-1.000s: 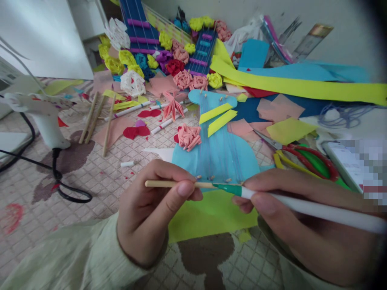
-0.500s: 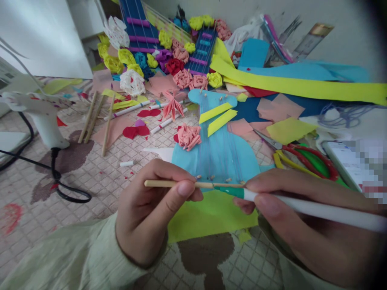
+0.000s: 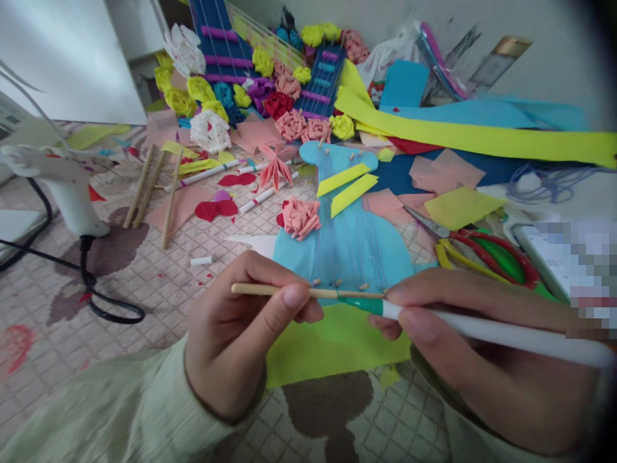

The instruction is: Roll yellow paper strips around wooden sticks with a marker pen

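Observation:
My left hand (image 3: pixel 236 334) pinches a thin wooden stick (image 3: pixel 260 290) held level, thumb and fingers closed on it. My right hand (image 3: pixel 477 360) grips a white marker with a green tip (image 3: pixel 486 329), and the tip touches the stick's right part. Just behind both hands lies a light blue paper guitar shape (image 3: pixel 351 238) with yellow strips and a pink paper flower (image 3: pixel 301 217). A bright green sheet (image 3: pixel 332 344) lies under the hands.
A white glue gun (image 3: pixel 62 186) with a black cord stands at the left. Loose wooden sticks (image 3: pixel 154 190), paper flowers (image 3: pixel 212 132), coloured paper scraps and a long yellow strip (image 3: pixel 482 138) crowd the back. Scissors with red and green handles (image 3: pixel 482 254) lie at the right.
Hardly anything differs. The stick and marker tip have risen very slightly, and both hands keep the same grip.

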Demonstrator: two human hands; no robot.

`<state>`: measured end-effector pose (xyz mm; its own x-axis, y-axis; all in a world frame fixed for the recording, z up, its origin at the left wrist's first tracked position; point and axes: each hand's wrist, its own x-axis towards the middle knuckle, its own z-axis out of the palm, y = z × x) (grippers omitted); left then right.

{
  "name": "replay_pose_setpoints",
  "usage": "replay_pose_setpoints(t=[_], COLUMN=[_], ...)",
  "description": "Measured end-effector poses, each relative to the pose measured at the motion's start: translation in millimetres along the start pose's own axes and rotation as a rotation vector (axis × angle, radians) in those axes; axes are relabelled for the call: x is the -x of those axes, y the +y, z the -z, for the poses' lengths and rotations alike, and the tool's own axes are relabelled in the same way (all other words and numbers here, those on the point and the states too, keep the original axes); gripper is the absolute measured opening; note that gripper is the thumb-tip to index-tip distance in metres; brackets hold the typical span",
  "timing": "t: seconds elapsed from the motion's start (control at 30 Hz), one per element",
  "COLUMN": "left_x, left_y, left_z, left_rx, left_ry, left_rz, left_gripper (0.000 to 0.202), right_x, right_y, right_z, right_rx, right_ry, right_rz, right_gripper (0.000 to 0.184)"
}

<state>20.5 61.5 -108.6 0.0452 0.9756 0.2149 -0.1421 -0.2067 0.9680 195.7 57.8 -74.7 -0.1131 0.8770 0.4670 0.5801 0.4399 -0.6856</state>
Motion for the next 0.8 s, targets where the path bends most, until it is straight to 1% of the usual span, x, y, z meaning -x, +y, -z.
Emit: replay_pose_setpoints(t=[0.07,0.17,0.23,0.4,0.53,0.67,0.8], left_x=[0.0,0.3,0.6,0.2,-0.5,-0.9,-1.2], left_y=[0.3,0.8,0.7,0.3,1.0,1.2,0.9], left_z=[0.0,0.0,0.1,0.4,0.4,0.3,0.1], left_rx=[-0.001,0.011,0.024,0.063,0.059,0.061,0.059], left_ry=[0.000,0.000,-0.005,-0.025,-0.021,-0.032,-0.050], left_rz=[0.008,0.027,0.033,0.041,0.052,0.057,0.058], left_gripper=[0.005,0.006,0.007,0.008,0.008,0.009,0.009], right_x=[1.5,2.7,2.3,-0.6,0.8,2.4,2.1], right_y=[0.6,1.9,2.6,2.2,1.7,1.8,2.0], right_z=[-0.6,-0.3,0.4,2.1,1.1,-0.1,0.2], right_rx=[0.000,0.006,0.004,0.000,-0.004,-0.005,-0.003], right_ry=[-0.011,0.013,0.011,-0.057,-0.008,-0.022,-0.004], right_rz=[-0.006,-0.023,-0.007,0.024,-0.006,0.002,-0.007], right_gripper=[0.007,0.005,0.004,0.006,0.005,0.008,0.007])
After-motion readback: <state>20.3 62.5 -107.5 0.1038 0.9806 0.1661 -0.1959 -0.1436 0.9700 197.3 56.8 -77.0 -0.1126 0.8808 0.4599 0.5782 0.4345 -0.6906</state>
